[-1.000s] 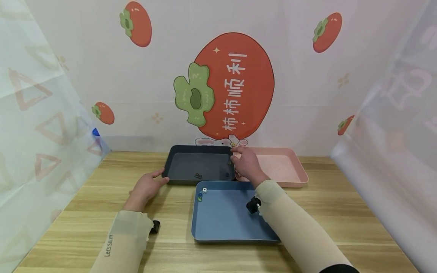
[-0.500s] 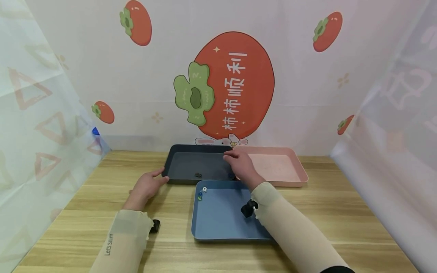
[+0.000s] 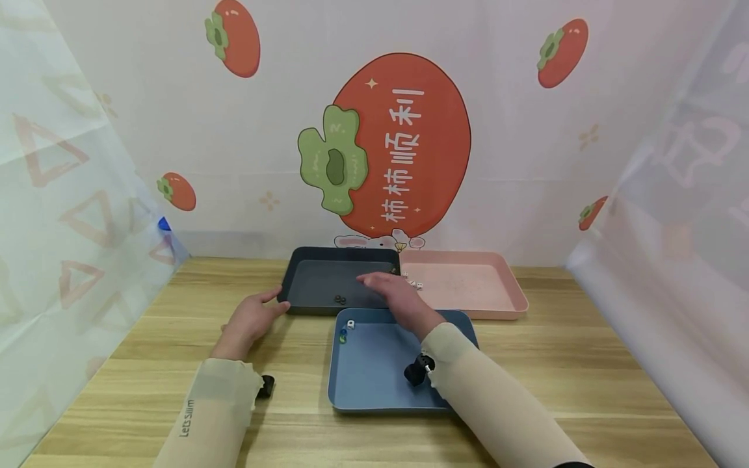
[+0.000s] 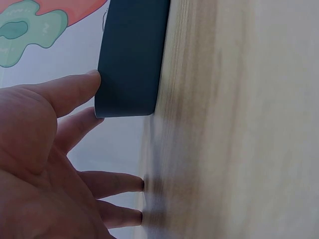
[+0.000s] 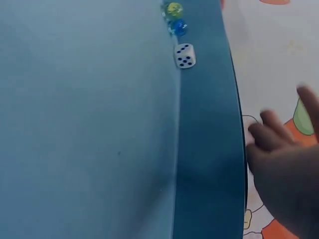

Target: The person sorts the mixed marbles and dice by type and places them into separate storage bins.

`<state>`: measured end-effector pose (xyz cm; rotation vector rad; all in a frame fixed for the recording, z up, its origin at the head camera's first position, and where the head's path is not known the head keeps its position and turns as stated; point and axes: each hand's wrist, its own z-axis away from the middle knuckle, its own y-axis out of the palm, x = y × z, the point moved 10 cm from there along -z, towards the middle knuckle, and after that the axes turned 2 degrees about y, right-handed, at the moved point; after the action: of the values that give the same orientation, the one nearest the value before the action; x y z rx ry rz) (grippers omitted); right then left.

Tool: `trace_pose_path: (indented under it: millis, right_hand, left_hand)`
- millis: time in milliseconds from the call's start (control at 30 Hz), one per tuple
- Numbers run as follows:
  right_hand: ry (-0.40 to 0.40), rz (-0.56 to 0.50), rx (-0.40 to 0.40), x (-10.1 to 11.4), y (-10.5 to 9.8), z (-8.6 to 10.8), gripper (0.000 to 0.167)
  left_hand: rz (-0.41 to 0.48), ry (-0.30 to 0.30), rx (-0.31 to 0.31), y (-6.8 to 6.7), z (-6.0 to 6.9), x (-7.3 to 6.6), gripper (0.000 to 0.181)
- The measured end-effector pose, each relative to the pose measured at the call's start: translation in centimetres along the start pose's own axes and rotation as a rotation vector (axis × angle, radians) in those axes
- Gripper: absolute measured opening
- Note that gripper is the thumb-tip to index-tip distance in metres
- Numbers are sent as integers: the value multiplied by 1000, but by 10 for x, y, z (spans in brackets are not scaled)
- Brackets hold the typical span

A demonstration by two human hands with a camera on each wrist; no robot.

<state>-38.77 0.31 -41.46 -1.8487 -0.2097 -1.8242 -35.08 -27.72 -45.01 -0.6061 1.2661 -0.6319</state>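
My left hand [image 3: 251, 322] rests against the left side of the dark tray [image 3: 310, 279]. In the left wrist view, the thumb and a finger touch the tray's corner while the other fingers stretch to the table. Over the dark tray's right front part is my right hand [image 3: 404, 302], fingers extended, nothing visible in them. Two small dark marbles [image 3: 340, 299] lie near that tray's front edge. A small dark item [image 3: 394, 270] sits by its right wall. The blue tray [image 3: 380, 377] holds a white die [image 5: 185, 56], a blue marble [image 5: 178, 27] and a yellow-green marble [image 5: 174, 9].
A pink tray [image 3: 468, 279] adjoins the dark one on the right, with several white dice [image 3: 419, 286] along its left side. The wooden table [image 3: 585, 364] carries all the trays. A white printed cloth [image 3: 515, 162] hangs behind.
My right hand has moved left and nearer from the border of the dark and pink trays. Dice in the pink tray have come into view. My left hand stays put.
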Motion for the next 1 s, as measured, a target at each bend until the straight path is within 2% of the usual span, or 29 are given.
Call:
trace_pose_path:
  millis: [100,167,267,367,800,1000]
  right_hand:
    - [-50,153,93,3,14,0,33]
    - [-83,293,148,4,24,1,30]
    - [-107,508,191,2,35,1,27]
    - [-107,635,213,0,42,0,25]
    - [-128,929,259,-2,54,2,30]
    - [-155,972,287,-3,58,3,25]
  left_hand:
    - [0,1,-1,0,0,0,66]
    - [-2,3,-2,0,0,0,66]
    - [-7,3,-5,0,0,0,66]
    - [-5,4,-8,0,0,0,66]
    - [-3,1,-6,-1,1,-2,67]
    - [17,1,-3,0,1,-2,67]
